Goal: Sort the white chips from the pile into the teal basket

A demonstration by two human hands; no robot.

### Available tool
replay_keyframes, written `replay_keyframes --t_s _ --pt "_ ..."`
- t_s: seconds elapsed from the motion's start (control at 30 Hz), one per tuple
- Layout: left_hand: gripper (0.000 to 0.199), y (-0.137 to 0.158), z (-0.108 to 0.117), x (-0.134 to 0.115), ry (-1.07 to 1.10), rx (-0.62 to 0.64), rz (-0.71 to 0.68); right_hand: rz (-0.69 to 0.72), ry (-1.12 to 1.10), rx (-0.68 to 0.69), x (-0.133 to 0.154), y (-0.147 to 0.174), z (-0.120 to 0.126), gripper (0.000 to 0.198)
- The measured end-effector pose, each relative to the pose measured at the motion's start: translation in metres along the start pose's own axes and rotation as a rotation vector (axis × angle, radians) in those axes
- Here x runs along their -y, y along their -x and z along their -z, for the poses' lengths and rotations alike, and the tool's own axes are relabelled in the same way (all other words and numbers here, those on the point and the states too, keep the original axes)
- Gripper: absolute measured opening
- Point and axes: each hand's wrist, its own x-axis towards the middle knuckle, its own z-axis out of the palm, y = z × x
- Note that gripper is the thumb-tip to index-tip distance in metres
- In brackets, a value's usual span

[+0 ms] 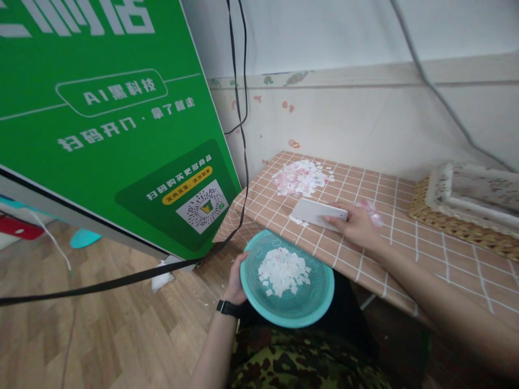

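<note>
My left hand (pixel 236 280) grips the rim of a round teal plastic colander (pixel 314 305), held over my lap against the table edge. Inside it lies a heap of small white square pieces (pixel 284 272). My right hand (pixel 357 226) is closed around a flat white rectangular piece (pixel 317 213), tilted on the checked tabletop. A few white bits (pixel 299 221) lie at its lower left edge. Beyond it is a larger pile of white and pinkish pieces (pixel 304 178). Another small pinkish cluster (pixel 370 212) sits just behind my right hand.
A brown, white-checked cloth covers the table (pixel 389 186). At its right stands a lined wicker basket (pixel 466 219). To the left rises a green sign panel (pixel 121 124), with a black strap (pixel 121 280) crossing below it. A grey cable (pixel 430 86) hangs along the wall.
</note>
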Motion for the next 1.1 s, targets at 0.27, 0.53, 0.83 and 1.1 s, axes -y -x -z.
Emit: replay_keyframes --t_s 0.27,0.53,0.83,1.1 --pt "0.025 0.01 -0.004 0.007 0.018 0.067 0.011 0.02 -0.011 0.003 0.004 -0.003 -0.012 0.028" --pt "0.024 0.018 -0.002 0.011 0.031 0.118 -0.052 0.008 -0.071 -0.111 -0.006 0.001 -0.008 0.036" --pt "0.028 0.021 -0.005 0.006 0.04 0.067 -0.082 -0.027 -0.148 -0.11 -0.005 0.003 -0.005 0.043" --pt "0.019 0.017 -0.013 -0.002 0.025 0.002 -0.118 -0.031 -0.174 -0.002 -0.002 0.003 -0.015 0.046"
